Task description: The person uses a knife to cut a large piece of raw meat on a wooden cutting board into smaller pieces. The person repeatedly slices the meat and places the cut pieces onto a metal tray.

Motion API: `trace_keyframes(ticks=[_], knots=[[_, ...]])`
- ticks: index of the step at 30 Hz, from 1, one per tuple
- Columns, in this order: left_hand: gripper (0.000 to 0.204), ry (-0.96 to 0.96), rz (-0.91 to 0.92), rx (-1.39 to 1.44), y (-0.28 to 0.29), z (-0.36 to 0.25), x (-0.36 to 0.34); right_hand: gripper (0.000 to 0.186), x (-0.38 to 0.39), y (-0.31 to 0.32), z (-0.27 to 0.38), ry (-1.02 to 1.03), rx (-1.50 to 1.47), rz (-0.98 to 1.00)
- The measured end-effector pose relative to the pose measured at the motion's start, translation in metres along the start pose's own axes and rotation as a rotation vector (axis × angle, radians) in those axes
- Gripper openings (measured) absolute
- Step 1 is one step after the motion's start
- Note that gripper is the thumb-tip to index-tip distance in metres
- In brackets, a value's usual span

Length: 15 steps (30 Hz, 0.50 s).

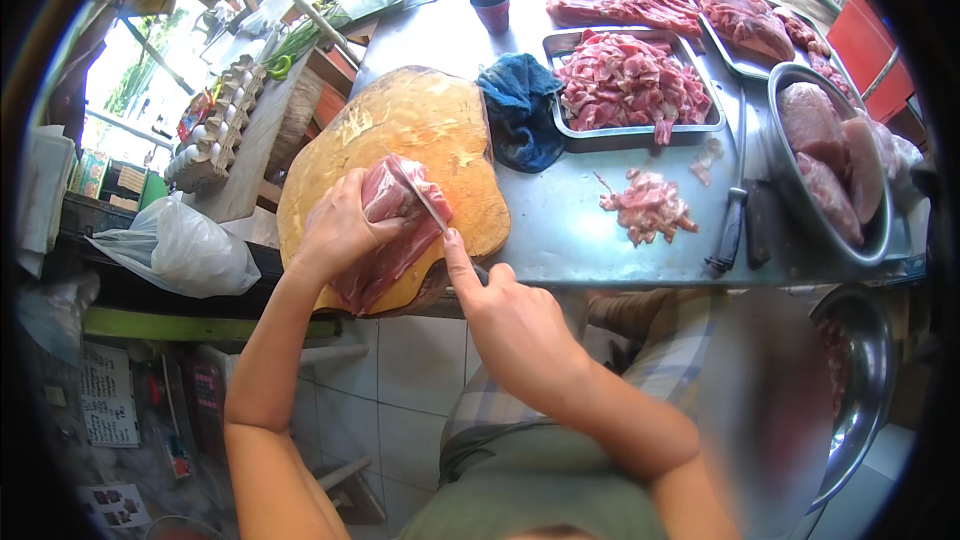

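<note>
On a thick wooden chopping block (430, 115) lies a long piece of raw red meat (388, 265). My left hand (340, 225) presses on it and grips its left side, thumb and fingers spread round the top. My right hand (515, 315) is closed on a knife's dark handle, its index finger stretched along the back of the blade. The knife blade (428, 205) slants across the meat's upper right part, in contact with it; how deep it sits I cannot tell. My right palm hides most of the handle.
Right of the block are a blue cloth (520, 110), a metal tray (640, 130) of sliced meat, a small meat heap (650, 205), a sharpening steel (735, 210) and a bowl (880, 240) of large cuts. A dark cup (491, 10) stands behind. Egg trays (225, 125) sit left.
</note>
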<state>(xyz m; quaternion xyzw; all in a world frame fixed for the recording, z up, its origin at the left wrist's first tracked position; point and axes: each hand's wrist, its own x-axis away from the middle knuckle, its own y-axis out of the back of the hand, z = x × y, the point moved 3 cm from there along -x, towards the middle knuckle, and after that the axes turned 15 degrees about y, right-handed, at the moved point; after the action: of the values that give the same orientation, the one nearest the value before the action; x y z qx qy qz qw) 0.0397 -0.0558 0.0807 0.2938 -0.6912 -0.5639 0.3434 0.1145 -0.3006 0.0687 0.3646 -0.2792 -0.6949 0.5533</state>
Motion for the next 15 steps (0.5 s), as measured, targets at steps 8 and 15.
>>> trace_keyframes(ticks=[8, 15], knots=[[0.081, 0.023, -0.007, 0.024, 0.003, -0.006, -0.001, 0.082, -0.03, -0.008, -0.017, 0.036, -0.008, -0.071], [0.081, -0.015, 0.066, 0.064, 0.001, -0.001, -0.007, 0.08, -0.007, -0.009, -0.007, -0.048, -0.033, 0.023]])
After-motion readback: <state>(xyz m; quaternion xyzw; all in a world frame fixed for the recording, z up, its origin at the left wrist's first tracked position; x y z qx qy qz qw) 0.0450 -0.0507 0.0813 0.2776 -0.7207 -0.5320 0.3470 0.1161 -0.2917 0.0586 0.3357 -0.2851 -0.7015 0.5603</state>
